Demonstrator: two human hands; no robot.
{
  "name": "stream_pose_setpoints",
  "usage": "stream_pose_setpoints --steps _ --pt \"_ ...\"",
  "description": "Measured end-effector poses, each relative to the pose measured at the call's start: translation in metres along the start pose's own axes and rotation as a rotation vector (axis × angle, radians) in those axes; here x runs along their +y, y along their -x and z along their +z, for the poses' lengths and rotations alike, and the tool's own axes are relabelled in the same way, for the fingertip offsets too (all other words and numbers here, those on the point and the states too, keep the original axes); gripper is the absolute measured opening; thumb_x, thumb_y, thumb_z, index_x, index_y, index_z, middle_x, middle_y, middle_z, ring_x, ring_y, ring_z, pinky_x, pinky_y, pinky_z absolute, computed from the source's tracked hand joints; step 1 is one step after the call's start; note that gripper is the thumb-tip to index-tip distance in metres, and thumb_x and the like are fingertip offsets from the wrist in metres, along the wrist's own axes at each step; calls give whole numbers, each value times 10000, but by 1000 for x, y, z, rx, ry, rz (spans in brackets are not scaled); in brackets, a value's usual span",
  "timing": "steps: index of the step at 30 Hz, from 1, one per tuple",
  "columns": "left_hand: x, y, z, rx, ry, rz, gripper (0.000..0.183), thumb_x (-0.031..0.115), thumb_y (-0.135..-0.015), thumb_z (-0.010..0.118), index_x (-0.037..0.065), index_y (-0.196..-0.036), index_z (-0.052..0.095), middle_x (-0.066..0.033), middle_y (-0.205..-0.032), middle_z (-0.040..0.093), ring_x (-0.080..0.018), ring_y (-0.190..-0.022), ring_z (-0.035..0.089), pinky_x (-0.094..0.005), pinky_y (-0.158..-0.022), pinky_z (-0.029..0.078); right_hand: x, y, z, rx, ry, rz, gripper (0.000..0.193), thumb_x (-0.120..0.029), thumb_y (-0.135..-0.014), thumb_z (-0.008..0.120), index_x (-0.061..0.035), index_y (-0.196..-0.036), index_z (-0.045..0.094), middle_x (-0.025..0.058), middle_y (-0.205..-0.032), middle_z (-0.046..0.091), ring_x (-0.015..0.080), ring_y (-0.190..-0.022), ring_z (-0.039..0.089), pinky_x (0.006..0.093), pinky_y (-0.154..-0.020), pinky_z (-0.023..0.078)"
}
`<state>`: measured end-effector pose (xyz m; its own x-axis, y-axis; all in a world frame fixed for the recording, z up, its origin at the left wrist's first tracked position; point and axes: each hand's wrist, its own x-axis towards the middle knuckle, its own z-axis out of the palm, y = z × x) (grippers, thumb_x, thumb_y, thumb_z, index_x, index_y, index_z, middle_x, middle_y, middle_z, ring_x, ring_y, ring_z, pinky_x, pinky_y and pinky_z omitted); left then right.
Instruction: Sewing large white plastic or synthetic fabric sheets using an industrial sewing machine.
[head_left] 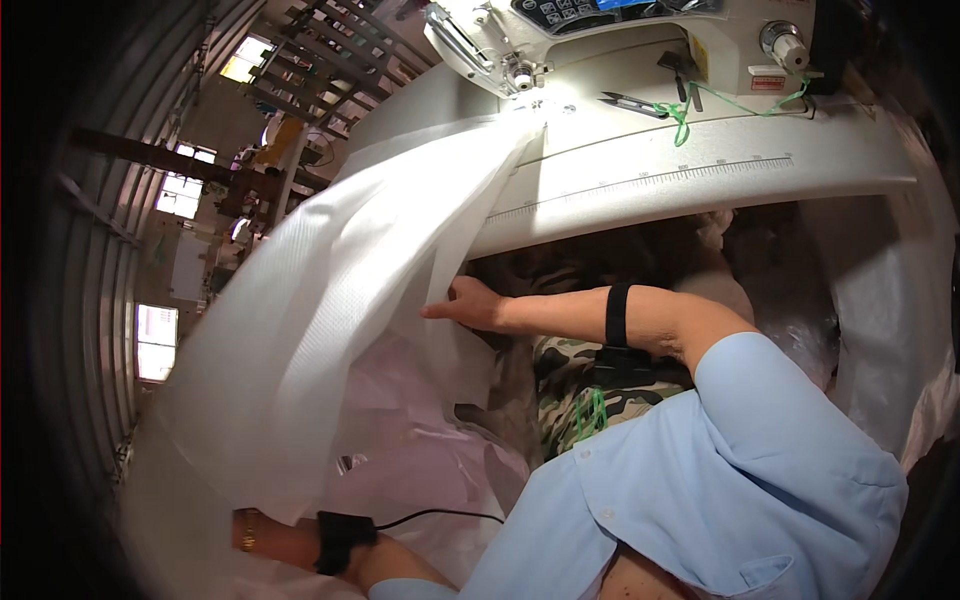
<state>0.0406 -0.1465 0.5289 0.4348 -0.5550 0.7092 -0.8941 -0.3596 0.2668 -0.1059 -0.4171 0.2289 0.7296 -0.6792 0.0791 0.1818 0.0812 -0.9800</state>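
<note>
A long sheet of thin white fabric (pixel 330 290) runs from under the needle area of a sewing machine (pixel 520 75) down toward the lower left. My right hand (pixel 470 303) is at the sheet's right edge, below the machine bed, its fingers closed on the fabric. At the lower left, the fabric covers my left hand (pixel 262 537); only the wrist with a gold-coloured band shows, and its fingers are hidden. The machine's lamp lights the fabric brightly near the needle.
Dark tweezers (pixel 635 104) and green thread (pixel 682 122) lie on the machine bed (pixel 600 190), which has a ruler scale along its front. Pale pinkish fabric (pixel 400 430) is heaped below. A black cable (pixel 440 513) runs from my left wrist strap. Clear plastic hangs at right.
</note>
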Motion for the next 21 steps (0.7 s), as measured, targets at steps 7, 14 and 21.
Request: stream_pose_setpoints --steps 7,14,21 --pt "-47 -89 -89 374 -429 60 588 554 -864 634 2 -1052 701 -218 -978 687 -402 -923 653 -536 -868 472 2 24 6 281 56 7 364 -308 -903 674 12 -1078 656 149 -942 684 241 -857 645 367 -789 504" --pt "-80 -129 -120 468 -614 4 622 589 -859 617 2 -1048 704 -219 -987 686 -397 -934 651 -544 -889 462 -32 31 -3 389 86 5 383 -385 -854 686 -8 -921 680 147 -878 684 297 -843 653 395 -771 498" --pt "-97 -138 -127 454 -675 -40 657 623 -854 601 3 -1045 708 -221 -996 685 -392 -946 648 -552 -909 452 -3 16 8 325 350 20 391 -377 -854 685 6 -933 690 224 -938 692 353 -890 672 421 -783 504"
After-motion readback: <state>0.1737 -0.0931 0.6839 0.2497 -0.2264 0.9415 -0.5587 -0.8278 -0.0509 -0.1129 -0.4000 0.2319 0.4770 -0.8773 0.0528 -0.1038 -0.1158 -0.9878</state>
